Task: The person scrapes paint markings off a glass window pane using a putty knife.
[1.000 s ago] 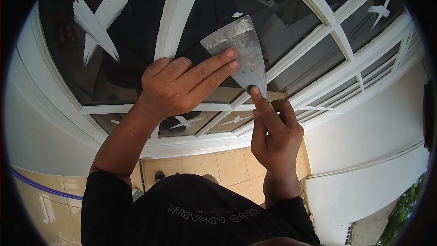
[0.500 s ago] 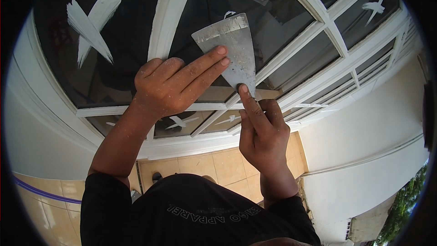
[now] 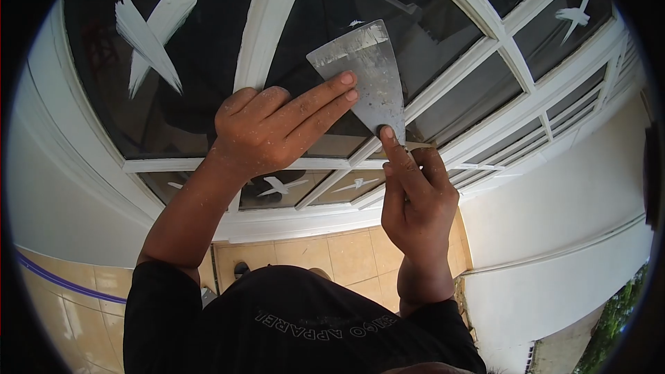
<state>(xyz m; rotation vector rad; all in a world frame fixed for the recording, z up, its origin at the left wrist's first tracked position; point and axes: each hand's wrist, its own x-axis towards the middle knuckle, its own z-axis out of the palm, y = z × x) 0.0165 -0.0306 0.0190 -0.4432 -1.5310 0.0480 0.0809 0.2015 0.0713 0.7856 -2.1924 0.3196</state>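
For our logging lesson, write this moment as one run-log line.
right hand: holding scraper | left hand: two fingers on blade | behind: dark glass, white frame, white X mark

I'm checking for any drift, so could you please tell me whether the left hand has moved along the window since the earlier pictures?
No, not noticeably: the left hand's knuckles still overlap the same part of the thick white bar.

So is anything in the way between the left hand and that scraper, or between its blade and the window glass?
Nothing visible: the left hand has two fingers on the scraper, and the right hand grips its handle end. I see nothing between blade and glass, though this view can't settle whether they touch.
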